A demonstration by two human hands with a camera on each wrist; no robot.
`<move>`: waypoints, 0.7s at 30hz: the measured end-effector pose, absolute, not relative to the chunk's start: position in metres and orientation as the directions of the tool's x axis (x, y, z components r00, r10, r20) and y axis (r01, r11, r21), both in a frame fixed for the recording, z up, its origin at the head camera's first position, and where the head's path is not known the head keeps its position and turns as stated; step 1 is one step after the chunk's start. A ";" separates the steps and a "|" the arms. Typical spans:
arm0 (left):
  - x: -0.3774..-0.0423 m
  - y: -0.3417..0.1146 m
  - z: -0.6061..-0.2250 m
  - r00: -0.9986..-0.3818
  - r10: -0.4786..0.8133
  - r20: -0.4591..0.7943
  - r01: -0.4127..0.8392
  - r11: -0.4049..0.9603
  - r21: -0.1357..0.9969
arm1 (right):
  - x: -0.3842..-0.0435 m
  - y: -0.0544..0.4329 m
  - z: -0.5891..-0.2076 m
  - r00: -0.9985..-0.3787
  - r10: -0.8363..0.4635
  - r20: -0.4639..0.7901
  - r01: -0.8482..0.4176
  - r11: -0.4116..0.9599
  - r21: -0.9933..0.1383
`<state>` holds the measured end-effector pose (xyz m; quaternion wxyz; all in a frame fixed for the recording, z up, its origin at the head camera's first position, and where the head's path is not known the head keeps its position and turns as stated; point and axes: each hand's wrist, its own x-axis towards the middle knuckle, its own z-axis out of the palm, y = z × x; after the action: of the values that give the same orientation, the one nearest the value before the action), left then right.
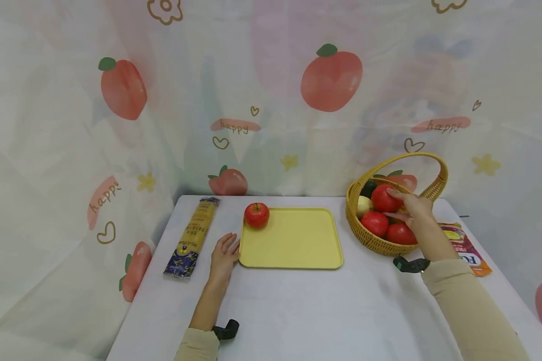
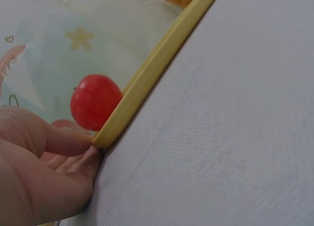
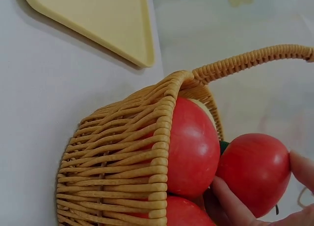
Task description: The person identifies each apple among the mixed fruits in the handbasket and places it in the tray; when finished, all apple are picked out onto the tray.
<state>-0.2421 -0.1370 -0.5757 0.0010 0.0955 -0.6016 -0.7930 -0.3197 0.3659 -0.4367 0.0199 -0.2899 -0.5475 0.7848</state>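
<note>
My right hand [image 1: 416,209] reaches into the wicker basket [image 1: 379,246] and holds a red apple [image 1: 384,198] between thumb and fingers. In the right wrist view that apple [image 3: 255,172] sits at the basket's mouth, its dark stem showing. Below it in the basket lie more red fruits [image 3: 192,150], beside a pale round item [image 1: 364,206] and something dark green [image 1: 368,189]. My left hand [image 1: 223,256] pinches the left edge of the yellow tray [image 1: 298,240], thumb at the rim. Another red apple [image 1: 256,215] rests in the tray's far left corner.
A long pack of noodles [image 1: 192,235], yellow and blue, lies left of the tray. Right of the basket, a red and orange packet [image 1: 467,250] is partly behind my right forearm. The basket's tall handle [image 1: 404,156] arches over it. A printed curtain hangs behind the white table [image 1: 307,311].
</note>
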 end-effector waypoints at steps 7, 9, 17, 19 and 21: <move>-0.242 -0.136 -0.574 -0.980 -0.119 -0.158 -0.122 -0.265 0.956 | -0.309 0.356 -0.429 -0.862 0.388 -0.327 0.264 -0.207 -0.942; -0.242 -0.136 -0.574 -0.980 -0.122 -0.157 -0.122 -0.257 0.959 | -0.306 0.355 -0.428 -0.864 0.400 -0.304 0.255 -0.173 -0.951; -0.241 -0.136 -0.576 -0.980 -0.127 -0.153 -0.118 -0.246 0.962 | -0.297 0.349 -0.421 -0.857 0.446 -0.257 0.234 -0.108 -0.966; -0.242 -0.136 -0.576 -0.980 -0.129 -0.151 -0.116 -0.243 0.963 | -0.294 0.347 -0.418 -0.856 0.453 -0.250 0.229 -0.102 -0.968; -0.242 -0.136 -0.576 -0.981 -0.129 -0.148 -0.114 -0.237 0.965 | -0.290 0.345 -0.415 -0.857 0.456 -0.240 0.225 -0.089 -0.970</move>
<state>-0.2418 -0.1363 -0.5755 0.0048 0.0983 -0.6175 -0.7804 -0.2896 0.3448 -0.4151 0.0836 -0.2541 -0.6697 0.6927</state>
